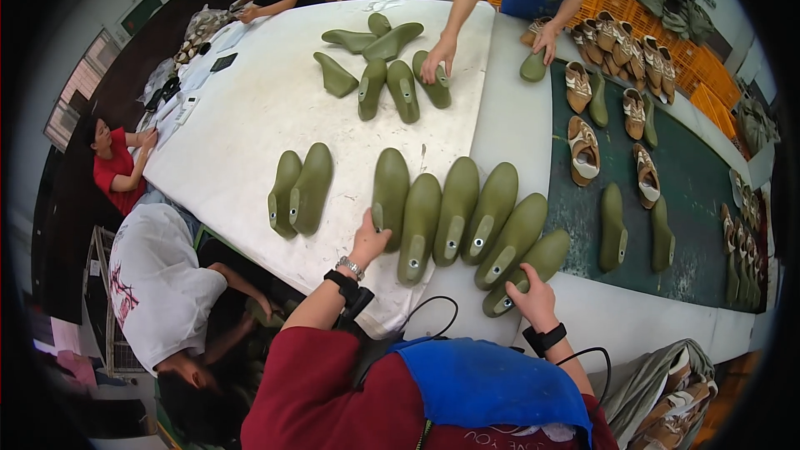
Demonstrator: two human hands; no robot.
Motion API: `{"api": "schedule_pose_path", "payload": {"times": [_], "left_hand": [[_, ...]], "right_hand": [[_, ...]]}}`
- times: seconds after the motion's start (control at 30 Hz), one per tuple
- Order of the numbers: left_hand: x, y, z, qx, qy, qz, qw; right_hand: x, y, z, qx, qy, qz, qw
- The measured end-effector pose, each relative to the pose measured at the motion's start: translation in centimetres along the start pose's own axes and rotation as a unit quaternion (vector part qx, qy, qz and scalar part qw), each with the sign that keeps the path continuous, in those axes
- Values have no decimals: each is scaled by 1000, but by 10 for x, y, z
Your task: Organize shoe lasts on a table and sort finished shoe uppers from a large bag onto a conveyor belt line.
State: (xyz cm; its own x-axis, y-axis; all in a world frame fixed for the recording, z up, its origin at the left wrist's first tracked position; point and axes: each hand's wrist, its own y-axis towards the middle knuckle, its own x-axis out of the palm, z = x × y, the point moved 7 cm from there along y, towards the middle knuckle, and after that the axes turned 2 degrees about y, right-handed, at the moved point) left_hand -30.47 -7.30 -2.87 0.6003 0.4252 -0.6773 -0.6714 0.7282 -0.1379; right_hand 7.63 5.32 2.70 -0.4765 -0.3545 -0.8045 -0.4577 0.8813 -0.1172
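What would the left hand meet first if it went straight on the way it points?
The green shoe last just ahead; the left hand seems to touch its near end, though depth is unclear.

Small pale printed letters (492,437) mark the maroon short-sleeved fabric shirt (333,400) of the camera's wearer, beside the edge of a bright blue cloth apron (500,387). Red markings (123,296) on the white fabric T-shirt (162,258) of a stooping co-worker are too indistinct to read.
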Motion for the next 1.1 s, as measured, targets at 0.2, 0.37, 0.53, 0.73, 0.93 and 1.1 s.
{"api": "schedule_pose_path", "payload": {"times": [0.2,0.37,0.53,0.73,0.93,1.1], "left_hand": [[-129,47,-24,67,260,196,943],[-222,47,-135,-197,63,91,974],[-180,64,-87,-159,215,82,960],[-118,29,-20,-72,240,100,963],[-63,-35,2,-41,201,122,971],[-48,-44,32,64,266,197,941]], "right_hand": [[-5,-5,-4,20,-1,-11,1000],[-5,-6,-9,18,9,-16,1000],[-9,-5,-1,5,-15,12,1000],[-8,-4,1,11,0,18,1000],[-18,-10,-5,35,-5,11,999],[-22,-11,19,61,-3,-16,998]]}}
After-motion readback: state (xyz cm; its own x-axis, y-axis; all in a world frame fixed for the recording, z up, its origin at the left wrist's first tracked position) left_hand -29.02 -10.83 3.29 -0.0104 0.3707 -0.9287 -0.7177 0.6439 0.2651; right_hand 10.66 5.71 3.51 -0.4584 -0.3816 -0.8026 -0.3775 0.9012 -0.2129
